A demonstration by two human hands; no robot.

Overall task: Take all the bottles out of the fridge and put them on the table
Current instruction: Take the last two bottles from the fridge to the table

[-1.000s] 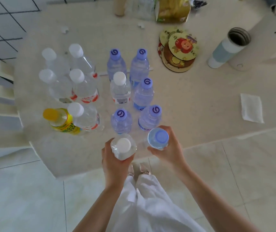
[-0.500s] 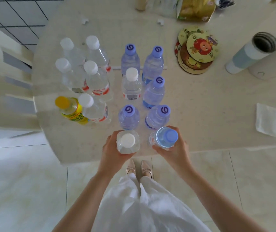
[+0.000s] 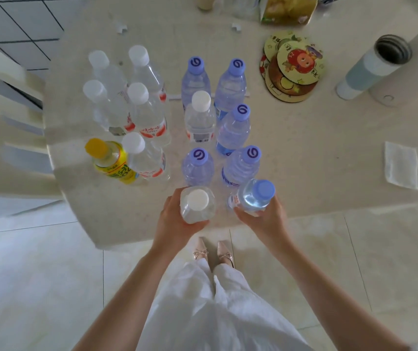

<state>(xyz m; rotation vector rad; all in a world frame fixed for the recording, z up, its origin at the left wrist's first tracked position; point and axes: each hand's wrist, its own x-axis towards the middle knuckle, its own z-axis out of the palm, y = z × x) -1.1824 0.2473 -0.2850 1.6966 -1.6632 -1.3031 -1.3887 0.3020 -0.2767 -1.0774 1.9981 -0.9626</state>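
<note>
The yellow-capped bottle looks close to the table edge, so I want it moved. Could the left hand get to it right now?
Probably not yet: the left hand grips a white-capped bottle. Otherwise the yellow-capped bottle stands unblocked at the table edge.

Fourteen bottles are counted in all. Seven have white caps [image 3: 138,55], six have blue caps [image 3: 195,65], and one has a yellow cap [image 3: 97,147]. Two of them are held in hands [image 3: 175,221]. One open flask [image 3: 372,68], one napkin [image 3: 401,164] and a pile of round coasters [image 3: 292,67] are also seen.
</note>
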